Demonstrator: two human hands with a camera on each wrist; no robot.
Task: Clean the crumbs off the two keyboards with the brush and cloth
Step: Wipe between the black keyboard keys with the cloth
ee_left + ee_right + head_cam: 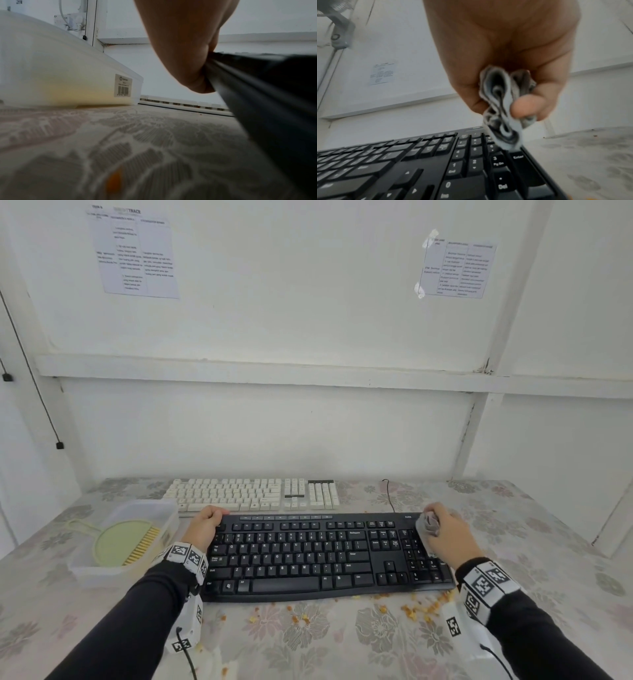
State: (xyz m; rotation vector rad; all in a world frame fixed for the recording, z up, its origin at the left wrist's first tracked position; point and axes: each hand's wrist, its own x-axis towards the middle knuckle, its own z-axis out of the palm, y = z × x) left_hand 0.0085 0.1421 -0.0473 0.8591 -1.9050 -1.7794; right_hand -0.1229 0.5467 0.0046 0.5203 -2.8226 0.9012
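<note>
Head view: the flowered table (548,542) fills the lower half of the frame; on it, centre, lies the black keyboard (308,556), with the white keyboard (246,494) just above it toward the wall; at lower left a translucent tray (102,571) holds the green brush (120,542), untouched by either hand; orange crumbs (421,609) lie scattered along the black keyboard's lower right edge and farther down the cloth.

The left hand (205,523) curls over the black keyboard's upper left corner; the left wrist view shows its fingers closed on that edge; the right hand (445,534) at the upper right corner is clenched round a bunched grey cloth (429,525), and the right wrist view shows the wad hanging over the number pad, apparently just touching its right-hand keys.

Risks, as I judge them: the black keyboard's far edge may be raised, though I cannot tell how far; if the left hand's hold slips, the board could drop onto the crumbs and grind them into the table covering; wiping with a tight wad could push crumbs down between the keys rather than off; sweeping toward the upper part of the frame would send debris onto the white keyboard; crumbs pushed off the lower edge would only add to the pile already there; pressing hard could dislodge a keycap.
</note>
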